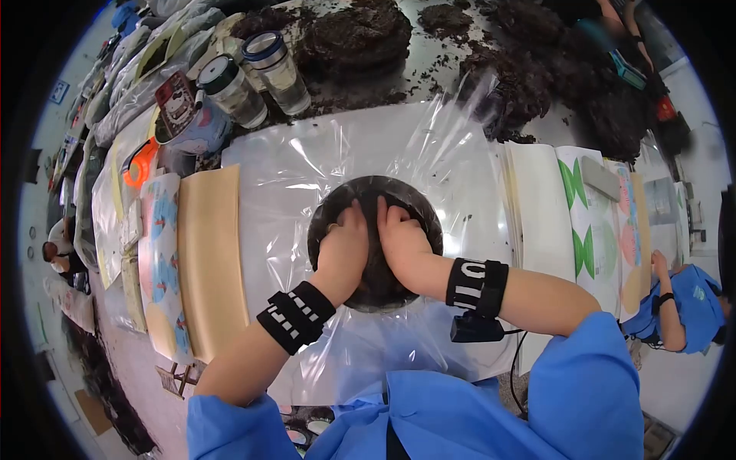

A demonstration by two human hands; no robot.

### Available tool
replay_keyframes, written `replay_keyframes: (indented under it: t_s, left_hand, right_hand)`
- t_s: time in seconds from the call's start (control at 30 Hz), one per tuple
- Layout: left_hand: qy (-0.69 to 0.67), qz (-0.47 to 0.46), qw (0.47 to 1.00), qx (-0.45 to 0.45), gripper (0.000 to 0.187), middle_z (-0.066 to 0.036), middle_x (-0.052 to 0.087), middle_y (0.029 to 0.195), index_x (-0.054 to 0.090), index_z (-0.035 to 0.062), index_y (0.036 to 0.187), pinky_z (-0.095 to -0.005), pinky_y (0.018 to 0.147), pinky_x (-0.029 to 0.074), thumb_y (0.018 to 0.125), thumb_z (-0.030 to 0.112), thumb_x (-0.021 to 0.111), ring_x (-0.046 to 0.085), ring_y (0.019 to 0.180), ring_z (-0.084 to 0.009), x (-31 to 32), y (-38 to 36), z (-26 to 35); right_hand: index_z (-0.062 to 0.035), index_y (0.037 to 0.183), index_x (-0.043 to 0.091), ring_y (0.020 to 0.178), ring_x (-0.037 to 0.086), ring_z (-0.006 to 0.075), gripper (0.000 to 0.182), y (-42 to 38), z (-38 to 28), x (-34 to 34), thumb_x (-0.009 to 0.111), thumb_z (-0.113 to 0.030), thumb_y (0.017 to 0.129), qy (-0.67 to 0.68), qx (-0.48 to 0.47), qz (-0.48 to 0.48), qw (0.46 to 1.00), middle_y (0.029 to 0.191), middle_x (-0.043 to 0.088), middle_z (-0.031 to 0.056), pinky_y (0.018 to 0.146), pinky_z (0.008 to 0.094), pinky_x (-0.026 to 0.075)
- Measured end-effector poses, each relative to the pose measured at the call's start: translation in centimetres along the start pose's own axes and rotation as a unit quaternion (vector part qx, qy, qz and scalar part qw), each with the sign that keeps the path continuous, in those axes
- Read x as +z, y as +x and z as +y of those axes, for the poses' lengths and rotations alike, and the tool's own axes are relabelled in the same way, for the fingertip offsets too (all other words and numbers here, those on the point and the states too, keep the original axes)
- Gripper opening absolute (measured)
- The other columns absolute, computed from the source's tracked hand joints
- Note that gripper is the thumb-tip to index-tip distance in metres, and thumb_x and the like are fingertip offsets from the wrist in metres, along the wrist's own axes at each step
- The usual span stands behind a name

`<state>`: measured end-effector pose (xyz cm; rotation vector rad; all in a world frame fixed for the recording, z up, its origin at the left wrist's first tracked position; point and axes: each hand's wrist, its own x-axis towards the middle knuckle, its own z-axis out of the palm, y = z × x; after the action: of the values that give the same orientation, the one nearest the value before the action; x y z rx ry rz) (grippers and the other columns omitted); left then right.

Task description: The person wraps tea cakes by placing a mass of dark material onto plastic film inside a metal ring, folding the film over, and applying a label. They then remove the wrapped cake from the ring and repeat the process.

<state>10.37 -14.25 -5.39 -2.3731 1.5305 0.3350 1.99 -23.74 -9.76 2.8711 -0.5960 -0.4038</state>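
A round metal mould or bowl (426, 201) with a dark rim sits in front of me on clear plastic film (307, 165). A dark brown mass (373, 261) lies inside it. My left hand (345, 244) and my right hand (402, 241) are both in the bowl, side by side, pressing into this mass. The thumbs or forefingers point away from me, close to the middle, while the other fingers curl down and are partly hidden. Black wristbands (296, 316) circle both wrists; the right one (477, 287) carries a small black box with a cable.
Two lidded glasses (277, 77) stand at the back left near a patterned tub (198, 126) and an orange object (140, 163). Dark crumbly heaps (356, 38) lie at the back. Stacked printed papers (586, 207) flank the film. A co-worker in blue (682, 307) is at the right.
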Motion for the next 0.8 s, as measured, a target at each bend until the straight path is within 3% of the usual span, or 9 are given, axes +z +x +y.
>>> replay_keyframes:
  t_s: [0.03,0.13,0.3,0.33,0.4,0.5,0.6,0.73,0.8]
  left_hand:
    - [-0.008,0.028,1.0,-0.001,0.121,-0.017,0.054,0.117,0.032,-0.0123,0.146,-0.0267,0.065,0.06,0.05,0.028,0.094,0.068,0.09,-0.0252,0.3,0.0,-0.1]
    - [0.011,0.115,0.993,-0.001,0.109,-0.017,0.055,0.116,0.037,-0.0116,0.143,-0.0291,0.065,0.06,0.056,0.023,0.091,0.068,0.085,-0.0255,1.1,-0.1,-0.2]
    - [-0.022,0.033,0.997,0.059,0.118,-0.014,0.061,0.11,0.042,0.0058,0.146,-0.0386,0.079,0.056,0.047,0.04,0.094,0.066,0.098,-0.0299,-5.5,-2.6,-1.2]
    - [-0.053,-0.01,0.995,0.081,0.109,-0.013,0.061,0.118,0.045,0.0082,0.145,-0.0404,0.088,0.053,0.052,0.042,0.092,0.061,0.112,-0.0328,-5.9,-2.5,-1.8]
    - [-0.169,0.174,0.942,0.232,0.104,-0.012,0.06,0.125,0.048,0.0128,0.145,-0.0419,0.089,0.05,0.054,0.036,0.093,0.059,0.112,-0.0326,-1.5,-1.2,-3.2]
    - [-0.09,0.081,0.968,0.22,0.1,-0.017,0.044,0.15,0.045,0.0164,0.148,-0.0491,0.091,0.047,0.061,0.038,0.089,0.054,0.12,-0.0351,-3.3,-1.1,-1.5]
    - [-0.232,0.121,0.928,0.265,0.078,-0.015,0.053,0.142,0.054,0.0143,0.142,-0.0505,0.102,0.043,0.075,0.047,0.08,0.051,0.128,-0.0348,-6.6,-1.0,-3.3]
    - [-0.188,0.207,0.935,0.218,0.065,-0.014,0.057,0.136,0.054,0.0112,0.14,-0.0469,0.106,0.042,0.087,0.046,0.071,0.052,0.128,-0.0361,-7.5,2.7,-5.6]
    - [-0.395,0.058,0.896,0.196,0.065,-0.015,0.057,0.135,0.052,0.0099,0.142,-0.0453,0.105,0.043,0.089,0.045,0.069,0.052,0.126,-0.0383,-6.7,4.3,-6.1]
  right_hand:
    - [0.0024,0.15,0.034,0.073,0.068,0.0298,0.063,0.0,-0.1,-0.2,0.052,-0.007,0.09,-0.01,-0.001,-0.008,1.0,0.104,0.057,0.0217,0.059,0.0384,0.06]
    - [0.003,0.148,0.036,0.074,0.068,0.0297,0.064,-0.7,1.1,-0.5,0.055,-0.009,0.089,0.117,-0.009,0.075,0.99,0.103,0.058,0.0215,0.06,0.039,0.06]
    - [0.003,0.14,0.046,0.08,0.069,0.0333,0.057,-2.7,4.1,-8.3,0.06,-0.008,0.086,0.11,-0.06,0.037,0.991,0.098,0.062,0.0196,0.065,0.039,0.059]
    - [0.0027,0.136,0.049,0.084,0.068,0.0358,0.053,-2.1,5.4,-10.1,0.061,-0.01,0.086,0.236,-0.142,0.09,0.957,0.101,0.064,0.0201,0.071,0.0401,0.058]
    - [0.0023,0.13,0.053,0.101,0.063,0.0428,0.046,0.8,7.2,-11.3,0.06,-0.014,0.089,0.464,-0.262,0.139,0.835,0.117,0.064,0.0241,0.09,0.0455,0.051]
    - [0.0042,0.13,0.054,0.116,0.057,0.0441,0.047,8.9,9.4,-7.6,0.062,-0.021,0.091,0.447,-0.137,0.236,0.852,0.131,0.058,0.0264,0.097,0.0478,0.048]
    - [0.0005,0.133,0.055,0.13,0.051,0.0387,0.049,8.0,13.6,-8.5,0.063,-0.027,0.093,0.48,-0.103,0.311,0.814,0.141,0.053,0.0235,0.107,0.0449,0.043]
    - [-0.0027,0.127,0.059,0.114,0.059,0.036,0.044,5.6,24.8,-4.1,0.068,-0.019,0.087,0.419,0.114,0.463,0.773,0.124,0.061,0.0204,0.102,0.0445,0.046]
    - [0.0019,0.123,0.059,0.114,0.06,0.0336,0.046,7.8,33.6,3.4,0.069,-0.026,0.088,0.509,0.28,0.426,0.694,0.116,0.065,0.0207,0.096,0.0427,0.048]
